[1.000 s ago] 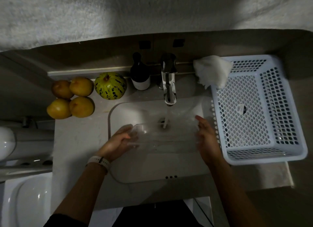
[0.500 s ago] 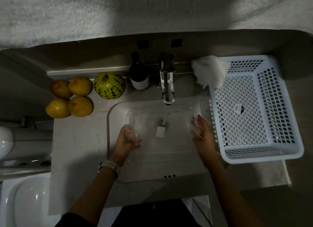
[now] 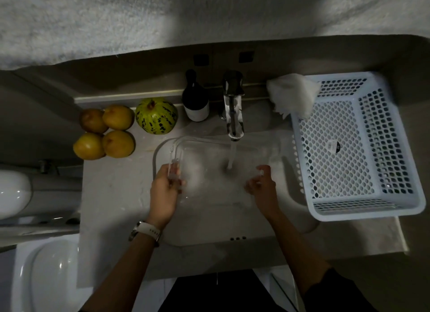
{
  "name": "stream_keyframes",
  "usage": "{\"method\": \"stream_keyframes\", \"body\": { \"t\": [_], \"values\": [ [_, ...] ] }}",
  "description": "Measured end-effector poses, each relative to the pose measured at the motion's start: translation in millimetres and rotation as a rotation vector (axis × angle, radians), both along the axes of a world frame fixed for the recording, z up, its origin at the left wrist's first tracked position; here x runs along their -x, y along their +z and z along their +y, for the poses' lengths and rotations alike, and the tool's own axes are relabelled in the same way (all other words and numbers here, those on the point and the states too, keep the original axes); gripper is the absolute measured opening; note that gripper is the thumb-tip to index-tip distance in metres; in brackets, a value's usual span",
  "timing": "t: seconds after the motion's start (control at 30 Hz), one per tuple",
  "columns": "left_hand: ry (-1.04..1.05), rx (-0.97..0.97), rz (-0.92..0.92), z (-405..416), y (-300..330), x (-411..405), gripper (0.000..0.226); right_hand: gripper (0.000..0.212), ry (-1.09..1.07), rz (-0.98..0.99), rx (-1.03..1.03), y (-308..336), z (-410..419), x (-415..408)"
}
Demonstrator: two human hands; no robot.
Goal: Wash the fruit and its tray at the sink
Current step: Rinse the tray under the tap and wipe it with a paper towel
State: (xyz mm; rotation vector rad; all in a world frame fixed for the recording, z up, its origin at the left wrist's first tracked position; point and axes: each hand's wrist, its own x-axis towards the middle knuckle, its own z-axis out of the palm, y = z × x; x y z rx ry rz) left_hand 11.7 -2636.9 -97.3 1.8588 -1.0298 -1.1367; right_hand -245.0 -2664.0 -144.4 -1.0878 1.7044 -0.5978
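Four yellow fruits [image 3: 105,131] sit in a tight square at the counter's [image 3: 111,195] back-left corner, with one striped green melon [image 3: 156,116] just beside them, likely parked clear of the basin until their turn. One dark bottle [image 3: 195,101] stands at the back edge next to the single tap [image 3: 233,111], which is running. In the sink [image 3: 232,218] the clear tray [image 3: 209,158] is held under the stream, apparently to rinse its inside. The left hand [image 3: 165,190] grips the tray's left rim. The right hand [image 3: 261,186] has curled fingers at the tray's right side; whether it grips the rim I cannot tell. One white perforated basket [image 3: 372,209] overhangs the counter's right edge, one white cloth [image 3: 293,95] draped on its back corner.
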Motion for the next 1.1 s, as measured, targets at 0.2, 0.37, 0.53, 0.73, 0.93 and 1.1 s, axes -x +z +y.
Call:
{"method": "stream_keyframes", "body": {
  "t": [0.2, 0.37, 0.53, 0.73, 0.93, 1.1],
  "values": [
    [-0.032, -0.16, -0.054, 2, 3, -7, 0.014, 0.016, 0.007, 0.017, -0.221, 0, -6, -1],
    [0.07, -0.368, 0.216, 7, -8, -8, 0.025, 0.016, 0.129, 0.125, -0.359, 6, -6, 11],
    [0.13, -0.472, 0.433, 12, -16, -10, 0.036, 0.023, 0.259, 0.238, -0.356, 15, -9, 20],
    [0.122, -0.56, 0.575, 15, -21, -7, 0.026, 0.053, 0.437, 0.542, -0.22, 41, -23, 22],
    [0.114, -0.535, 0.699, 13, -35, -2, 0.032, 0.067, 0.424, 0.566, 0.015, 71, -21, 16],
    [0.117, -0.453, 0.743, 9, -36, 3, 0.031, 0.061, 0.294, 0.457, 0.137, 71, -13, 18]
  ]
}}
